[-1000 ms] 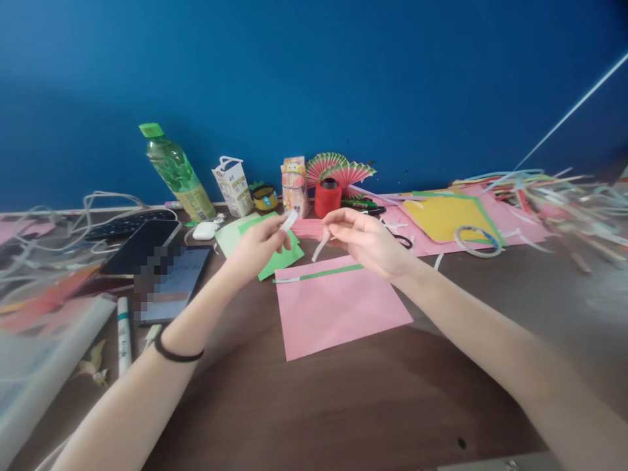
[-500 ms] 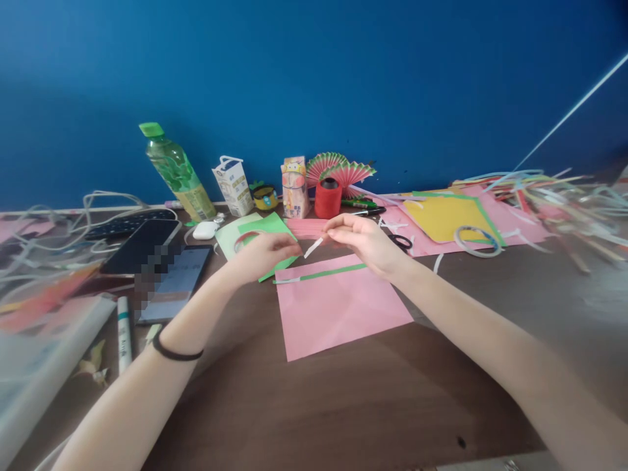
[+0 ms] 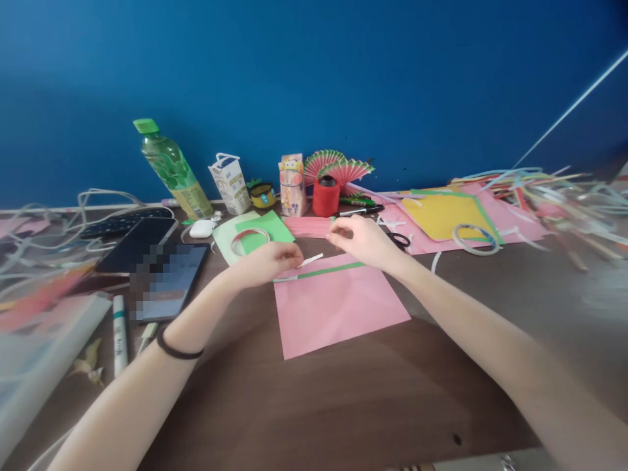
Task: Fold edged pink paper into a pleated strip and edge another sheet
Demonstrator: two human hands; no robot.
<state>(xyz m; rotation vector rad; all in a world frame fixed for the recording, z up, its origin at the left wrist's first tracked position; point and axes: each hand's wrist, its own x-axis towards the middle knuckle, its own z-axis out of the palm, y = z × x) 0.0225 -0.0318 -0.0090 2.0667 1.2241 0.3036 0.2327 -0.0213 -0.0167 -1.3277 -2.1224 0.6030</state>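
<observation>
A pink paper sheet [image 3: 338,307] lies flat on the brown table, with a thin green strip [image 3: 333,269] along its far edge. My left hand [image 3: 267,261] hovers at the sheet's far left corner, fingers pinched on a short white strip [image 3: 313,260] that points right. My right hand [image 3: 360,239] is just beyond the sheet's far edge, fingers curled together above a folded pink paper [image 3: 309,226]; what it holds, if anything, is hidden. A tape ring [image 3: 249,239] rests on green paper [image 3: 265,227] behind my left hand.
Along the blue wall stand a green bottle [image 3: 169,167], a milk carton [image 3: 229,183], a small box [image 3: 292,175], a red spool [image 3: 326,195] and paper fans [image 3: 338,169]. A tablet [image 3: 169,281] and a marker [image 3: 118,333] lie left. Yellow paper [image 3: 444,217], another tape ring [image 3: 473,239] and coloured strips [image 3: 554,190] lie right.
Both hands came down from above the green paper toward the pink sheet's far edge. The white strip went from between the two hands to my left hand alone, uncovering the tape ring.
</observation>
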